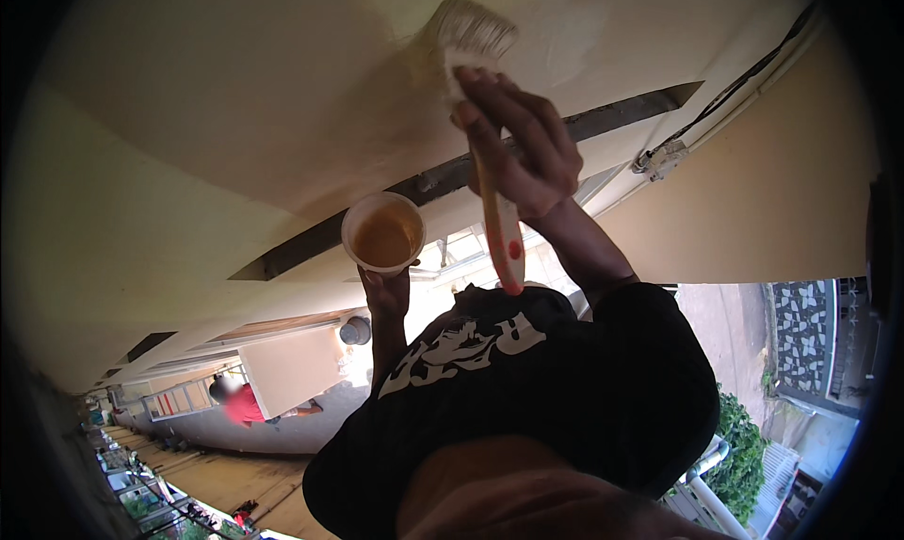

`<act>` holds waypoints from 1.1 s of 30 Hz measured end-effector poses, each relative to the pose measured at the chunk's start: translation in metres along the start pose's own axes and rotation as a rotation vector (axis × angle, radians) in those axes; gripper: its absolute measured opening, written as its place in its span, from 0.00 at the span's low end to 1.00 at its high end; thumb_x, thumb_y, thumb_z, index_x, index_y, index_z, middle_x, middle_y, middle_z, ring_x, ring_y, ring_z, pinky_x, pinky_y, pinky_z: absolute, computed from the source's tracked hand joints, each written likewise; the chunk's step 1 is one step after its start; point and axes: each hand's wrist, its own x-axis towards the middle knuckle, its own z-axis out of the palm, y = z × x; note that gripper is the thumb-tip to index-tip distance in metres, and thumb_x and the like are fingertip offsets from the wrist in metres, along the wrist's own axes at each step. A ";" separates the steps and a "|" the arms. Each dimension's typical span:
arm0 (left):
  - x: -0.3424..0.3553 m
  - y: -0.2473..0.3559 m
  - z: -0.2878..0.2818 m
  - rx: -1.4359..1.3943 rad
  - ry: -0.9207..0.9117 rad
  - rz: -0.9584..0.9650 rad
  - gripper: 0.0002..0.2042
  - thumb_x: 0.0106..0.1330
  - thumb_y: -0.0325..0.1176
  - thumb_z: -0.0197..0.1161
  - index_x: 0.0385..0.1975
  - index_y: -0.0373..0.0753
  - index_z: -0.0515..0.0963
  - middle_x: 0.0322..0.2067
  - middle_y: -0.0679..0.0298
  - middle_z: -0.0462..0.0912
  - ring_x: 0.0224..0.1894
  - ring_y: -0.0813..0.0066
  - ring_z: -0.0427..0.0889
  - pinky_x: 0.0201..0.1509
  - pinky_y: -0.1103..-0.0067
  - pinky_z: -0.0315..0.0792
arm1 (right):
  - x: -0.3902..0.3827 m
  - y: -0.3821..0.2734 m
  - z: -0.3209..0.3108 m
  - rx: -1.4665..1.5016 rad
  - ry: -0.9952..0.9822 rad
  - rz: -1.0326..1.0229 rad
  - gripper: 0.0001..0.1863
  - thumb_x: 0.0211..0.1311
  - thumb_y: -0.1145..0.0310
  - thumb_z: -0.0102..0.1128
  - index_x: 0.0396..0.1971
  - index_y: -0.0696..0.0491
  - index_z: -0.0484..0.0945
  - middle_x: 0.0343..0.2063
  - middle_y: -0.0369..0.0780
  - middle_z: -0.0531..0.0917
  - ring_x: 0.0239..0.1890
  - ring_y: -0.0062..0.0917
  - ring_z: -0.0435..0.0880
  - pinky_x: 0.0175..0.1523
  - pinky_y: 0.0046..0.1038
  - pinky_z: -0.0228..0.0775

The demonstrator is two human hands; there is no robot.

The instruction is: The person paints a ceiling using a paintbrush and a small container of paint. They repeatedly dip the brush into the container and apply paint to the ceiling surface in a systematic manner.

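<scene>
My right hand [527, 154] is closed around a wide, flat paintbrush [508, 243] with an orange-tipped wooden handle. Its pale, paint-coated bristles lie against a cream surface [282, 88] at the top of the view. Lower and to the left, my left hand [386, 290] grips a round plastic tub [347, 231] from beneath. Tan, paint-like liquid [384, 239] shows inside it. The tub is held apart from the brush, close to a long dark slot [640, 112] in the cream surface.
A cable with a pale junction box [664, 159] runs along the right edge of the cream surface. Another person in a red shirt [245, 404] is at the lower left, beside a beige panel [292, 366]. A grey bucket-like object [355, 330] is nearby. Green foliage [739, 474] grows at lower right.
</scene>
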 end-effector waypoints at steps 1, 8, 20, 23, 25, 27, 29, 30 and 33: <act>-0.001 -0.003 -0.001 -0.050 0.006 0.010 0.42 0.68 0.55 0.67 0.75 0.45 0.55 0.69 0.55 0.65 0.68 0.56 0.71 0.58 0.60 0.80 | -0.003 -0.032 -0.011 0.162 -0.210 0.080 0.12 0.59 0.73 0.71 0.43 0.54 0.85 0.45 0.46 0.89 0.43 0.35 0.90 0.48 0.31 0.88; -0.004 0.005 -0.001 0.147 0.004 0.029 0.39 0.68 0.65 0.60 0.73 0.50 0.61 0.66 0.62 0.67 0.63 0.59 0.70 0.59 0.56 0.72 | 0.034 0.019 -0.019 0.388 -0.130 0.240 0.17 0.53 0.82 0.75 0.45 0.58 0.86 0.41 0.47 0.90 0.37 0.32 0.92 0.42 0.28 0.86; -0.017 -0.012 0.000 0.332 0.170 0.036 0.38 0.71 0.61 0.60 0.72 0.44 0.59 0.62 0.56 0.70 0.59 0.59 0.75 0.58 0.60 0.74 | -0.024 -0.047 -0.028 0.471 -0.567 0.181 0.14 0.58 0.73 0.72 0.45 0.51 0.86 0.45 0.42 0.90 0.45 0.32 0.90 0.47 0.32 0.88; -0.013 -0.005 0.001 0.137 0.045 0.058 0.36 0.73 0.59 0.58 0.72 0.42 0.59 0.62 0.56 0.71 0.58 0.59 0.75 0.58 0.61 0.74 | 0.004 -0.019 -0.029 0.475 -0.416 0.235 0.16 0.55 0.79 0.73 0.45 0.54 0.87 0.41 0.42 0.91 0.39 0.32 0.91 0.42 0.29 0.87; -0.008 -0.006 -0.010 -0.067 -0.079 0.011 0.40 0.70 0.54 0.67 0.75 0.44 0.55 0.68 0.56 0.67 0.66 0.58 0.72 0.59 0.60 0.78 | 0.024 0.018 -0.030 0.498 -0.374 0.415 0.15 0.56 0.84 0.72 0.44 0.57 0.87 0.41 0.42 0.90 0.39 0.28 0.91 0.45 0.26 0.86; -0.009 -0.006 -0.016 -0.042 -0.105 0.022 0.41 0.69 0.54 0.68 0.75 0.43 0.55 0.67 0.56 0.67 0.66 0.58 0.73 0.59 0.60 0.78 | 0.041 0.048 -0.026 0.626 -0.174 0.596 0.13 0.55 0.79 0.77 0.41 0.56 0.89 0.37 0.40 0.91 0.39 0.24 0.91 0.46 0.24 0.83; -0.007 -0.005 -0.007 -0.028 -0.039 0.066 0.43 0.68 0.54 0.69 0.75 0.42 0.54 0.66 0.55 0.68 0.63 0.58 0.75 0.58 0.59 0.79 | 0.063 0.060 -0.040 0.148 0.004 0.194 0.15 0.59 0.82 0.74 0.44 0.66 0.82 0.41 0.49 0.89 0.42 0.31 0.91 0.52 0.29 0.86; -0.008 -0.003 -0.003 0.018 -0.061 0.059 0.41 0.69 0.56 0.66 0.74 0.42 0.55 0.65 0.55 0.69 0.63 0.57 0.75 0.57 0.60 0.78 | 0.073 0.068 -0.040 0.156 0.224 -0.004 0.14 0.58 0.81 0.75 0.43 0.67 0.82 0.39 0.50 0.89 0.40 0.34 0.91 0.48 0.31 0.87; -0.013 -0.006 0.000 0.177 -0.053 0.029 0.36 0.73 0.60 0.57 0.72 0.43 0.59 0.64 0.53 0.70 0.61 0.56 0.76 0.55 0.60 0.77 | 0.082 0.057 -0.055 0.020 0.030 0.076 0.15 0.58 0.82 0.74 0.44 0.67 0.80 0.37 0.51 0.89 0.38 0.38 0.92 0.44 0.32 0.88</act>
